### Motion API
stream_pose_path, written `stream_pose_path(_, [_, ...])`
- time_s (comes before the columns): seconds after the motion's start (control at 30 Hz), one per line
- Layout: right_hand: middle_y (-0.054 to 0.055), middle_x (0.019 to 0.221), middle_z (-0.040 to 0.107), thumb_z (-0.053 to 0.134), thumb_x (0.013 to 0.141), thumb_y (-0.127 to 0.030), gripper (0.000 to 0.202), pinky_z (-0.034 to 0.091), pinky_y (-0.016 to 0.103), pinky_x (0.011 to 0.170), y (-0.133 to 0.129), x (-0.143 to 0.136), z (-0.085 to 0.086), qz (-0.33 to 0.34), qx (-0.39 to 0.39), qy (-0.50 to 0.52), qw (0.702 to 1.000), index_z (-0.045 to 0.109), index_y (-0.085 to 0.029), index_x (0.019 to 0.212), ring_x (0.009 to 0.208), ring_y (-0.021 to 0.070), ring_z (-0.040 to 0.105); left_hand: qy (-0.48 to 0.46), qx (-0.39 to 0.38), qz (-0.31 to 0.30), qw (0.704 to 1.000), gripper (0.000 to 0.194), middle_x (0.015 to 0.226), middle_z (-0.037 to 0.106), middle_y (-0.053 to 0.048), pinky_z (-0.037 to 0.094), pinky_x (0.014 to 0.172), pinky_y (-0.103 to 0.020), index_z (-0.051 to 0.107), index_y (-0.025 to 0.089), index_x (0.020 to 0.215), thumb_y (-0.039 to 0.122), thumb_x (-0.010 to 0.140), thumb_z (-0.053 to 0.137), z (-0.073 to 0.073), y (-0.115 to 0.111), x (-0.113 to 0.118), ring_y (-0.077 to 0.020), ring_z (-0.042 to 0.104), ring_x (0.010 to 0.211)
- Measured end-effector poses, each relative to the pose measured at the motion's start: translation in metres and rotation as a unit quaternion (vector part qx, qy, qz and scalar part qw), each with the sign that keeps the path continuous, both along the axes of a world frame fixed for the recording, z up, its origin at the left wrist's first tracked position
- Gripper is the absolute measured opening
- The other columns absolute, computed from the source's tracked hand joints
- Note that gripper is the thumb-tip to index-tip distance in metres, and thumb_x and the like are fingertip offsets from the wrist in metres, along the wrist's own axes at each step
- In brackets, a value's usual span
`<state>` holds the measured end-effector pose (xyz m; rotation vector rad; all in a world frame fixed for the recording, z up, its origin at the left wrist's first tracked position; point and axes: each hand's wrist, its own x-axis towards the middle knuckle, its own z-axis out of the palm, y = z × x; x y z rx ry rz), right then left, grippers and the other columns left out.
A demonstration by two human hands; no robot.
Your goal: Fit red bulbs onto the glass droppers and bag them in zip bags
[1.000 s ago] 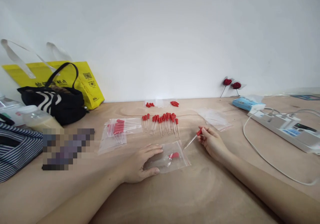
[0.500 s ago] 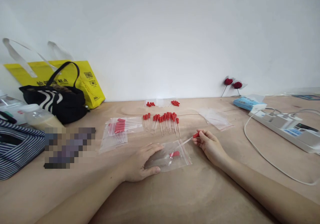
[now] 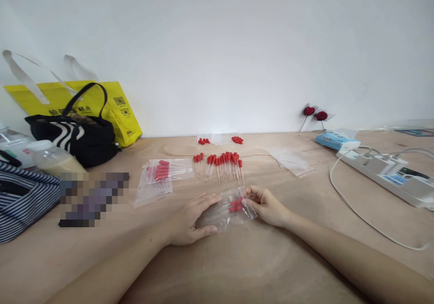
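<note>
A clear zip bag [image 3: 222, 220] lies on the table in front of me, its mouth to the right. My left hand [image 3: 190, 219] rests on the bag's closed end, thumb and fingers apart. At the mouth, my right hand [image 3: 262, 204] pinches the red bulb of a glass dropper [image 3: 240, 201], most of which is now within the bag. Another dropper [image 3: 233, 208] with a red bulb lies beside it in the bag. Beyond the hands, several loose droppers [image 3: 222, 166] stretch in a row, bulbs pointing away from me.
Filled bags of droppers [image 3: 162, 173] lie at left, and flat zip bags [image 3: 293, 159] at right. More red bulbs [image 3: 237, 139] lie by the wall. A power strip [image 3: 389, 168] with a white cable stands at right, a black bag [image 3: 77, 137] and a bottle [image 3: 56, 159] at left.
My right hand has moved left to the bag's mouth, carrying the dropper into the bag beside the first. The left hand stays in place on the bag.
</note>
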<state>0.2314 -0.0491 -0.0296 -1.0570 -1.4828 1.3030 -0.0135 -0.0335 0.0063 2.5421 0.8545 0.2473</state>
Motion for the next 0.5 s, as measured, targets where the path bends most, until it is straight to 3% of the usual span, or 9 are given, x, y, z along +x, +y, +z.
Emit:
stream_pose_path(0.2, [-0.001, 0.057, 0.057, 0.052, 0.074, -0.045, 0.032, 0.037, 0.021, 0.046, 0.009, 0.003, 0.000, 0.036, -0.006, -0.099, 0.994, 0.062, -0.015, 0.067, 0.047, 0.0082, 0.047, 0.013, -0.007, 0.007, 1.000, 0.060, 0.135, 0.036, -0.007, 0.029, 0.100, -0.045, 0.029, 0.023, 0.130, 0.045, 0.079, 0.049, 0.000, 0.000, -0.001, -0.0255, 0.032, 0.123])
stream_pose_path(0.27, [-0.003, 0.051, 0.054, 0.051, 0.073, -0.041, 0.028, 0.032, 0.019, 0.039, 0.020, 0.010, 0.002, -0.034, -0.015, -0.142, 0.989, 0.062, -0.015, 0.070, 0.037, 0.0062, 0.040, 0.014, -0.006, 0.006, 1.000, 0.060, 0.135, 0.036, -0.007, 0.029, 0.100, -0.045, 0.029, 0.022, 0.130, 0.046, 0.079, 0.049, 0.000, 0.000, -0.001, -0.0255, 0.032, 0.123])
stream_pose_path(0.33, [-0.003, 0.048, 0.052, 0.051, 0.072, -0.037, 0.024, 0.030, 0.019, 0.037, 0.037, 0.019, 0.005, -0.145, -0.010, -0.195, 0.970, 0.061, -0.015, 0.070, 0.035, 0.0064, 0.037, 0.008, -0.003, 0.003, 1.000, 0.060, 0.135, 0.036, -0.006, 0.029, 0.100, -0.045, 0.029, 0.023, 0.130, 0.047, 0.078, 0.049, -0.002, 0.001, -0.001, -0.0257, 0.032, 0.123])
stream_pose_path(0.5, [0.002, 0.068, 0.063, 0.054, 0.069, -0.033, 0.018, 0.040, 0.021, 0.055, 0.093, 0.031, 0.009, -0.246, 0.006, -0.246, 0.938, 0.062, -0.017, 0.067, 0.063, 0.0126, 0.055, -0.013, -0.001, -0.007, 1.000, 0.060, 0.135, 0.037, -0.006, 0.028, 0.100, -0.046, 0.030, 0.025, 0.130, 0.047, 0.078, 0.051, -0.004, 0.004, -0.002, -0.0264, 0.033, 0.122])
